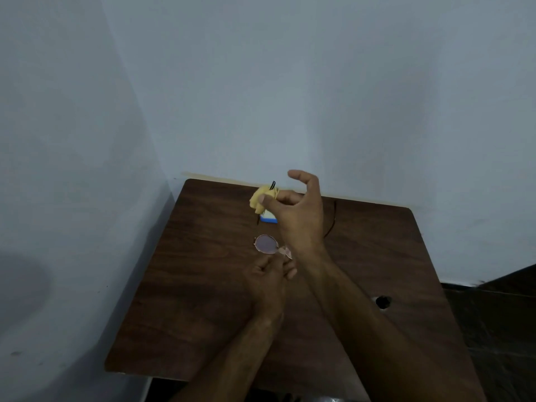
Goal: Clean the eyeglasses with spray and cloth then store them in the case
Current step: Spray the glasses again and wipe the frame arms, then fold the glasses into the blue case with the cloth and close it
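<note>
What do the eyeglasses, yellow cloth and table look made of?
The eyeglasses: thin frame, probably metal with rose-gold sheen; lenses clear, pinkish, glass or plastic unclear. The yellow cloth: soft fabric, bunched in the right hand, maybe microfibre. The table: dark wood-grain, matte, wood or laminate.

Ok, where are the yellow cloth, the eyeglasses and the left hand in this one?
yellow cloth [255, 202]: head view, on the left side of the bunched fabric.
eyeglasses [266, 244]: head view, middle of the fully visible round lens.
left hand [268, 281]: head view, back of the hand.
</note>
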`<state>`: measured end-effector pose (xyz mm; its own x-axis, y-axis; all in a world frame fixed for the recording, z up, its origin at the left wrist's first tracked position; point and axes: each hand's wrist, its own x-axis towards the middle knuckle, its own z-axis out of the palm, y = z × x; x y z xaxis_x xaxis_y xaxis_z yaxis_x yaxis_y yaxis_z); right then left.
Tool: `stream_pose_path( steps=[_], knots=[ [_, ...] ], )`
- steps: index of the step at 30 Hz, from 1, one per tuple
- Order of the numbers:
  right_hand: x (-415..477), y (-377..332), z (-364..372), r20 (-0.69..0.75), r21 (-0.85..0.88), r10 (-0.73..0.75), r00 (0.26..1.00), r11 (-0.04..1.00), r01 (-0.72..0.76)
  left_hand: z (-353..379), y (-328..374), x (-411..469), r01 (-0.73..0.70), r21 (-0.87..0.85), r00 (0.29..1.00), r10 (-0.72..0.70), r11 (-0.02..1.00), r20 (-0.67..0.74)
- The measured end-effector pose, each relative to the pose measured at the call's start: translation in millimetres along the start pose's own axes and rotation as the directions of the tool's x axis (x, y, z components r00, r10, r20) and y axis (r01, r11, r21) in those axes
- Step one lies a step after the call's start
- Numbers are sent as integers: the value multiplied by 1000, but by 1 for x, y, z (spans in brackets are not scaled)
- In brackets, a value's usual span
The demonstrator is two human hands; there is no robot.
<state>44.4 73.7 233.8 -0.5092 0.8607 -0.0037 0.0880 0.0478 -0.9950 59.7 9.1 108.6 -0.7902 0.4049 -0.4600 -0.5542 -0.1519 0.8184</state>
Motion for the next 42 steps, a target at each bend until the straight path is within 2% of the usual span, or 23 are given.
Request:
stream_pose_path(
  steps=[5,10,14,18,22,26,32,35,37,39,42],
  knots=[
    [17,-10,-9,-31,144,66,997,988,-61,1,2,2,-1,-31,1000,1,1000,-12],
    [11,-17,-17,-40,204,-34,999,978,41,3,6,11,34,-118,999,-36,992,-11],
    [-7,-11,-39,-101,229,-117,988,964,138,6,20,20,13,-163,999,-20,986,-39],
    [-31,37,-82,-150,213,-72,986,971,104,10,27,26,-29,-178,998,20,984,-52],
    [-49,127,-118,-131,52,63,989,997,-57,16,30,25,-25,-204,1000,21,979,-21],
    [-53,218,-137,-167,-79,200,965,973,-215,22,27,20,-14,-187,1000,14,982,-1],
    [-44,279,-146,-140,-54,345,928,933,-355,27,21,13,5,-173,999,3,985,44],
    [-41,296,-149,-138,-121,367,920,916,-383,27,20,12,27,-171,999,-19,985,50],
    [-43,299,-152,-118,-264,337,934,896,-357,26,19,11,36,-174,998,-28,984,51],
    [-48,302,-157,-114,-442,298,948,839,-317,26,18,11,38,-180,998,-30,983,51],
    [-59,297,-165,-81,-604,327,941,735,-308,25,18,12,34,-191,999,-26,981,44]
  ],
)
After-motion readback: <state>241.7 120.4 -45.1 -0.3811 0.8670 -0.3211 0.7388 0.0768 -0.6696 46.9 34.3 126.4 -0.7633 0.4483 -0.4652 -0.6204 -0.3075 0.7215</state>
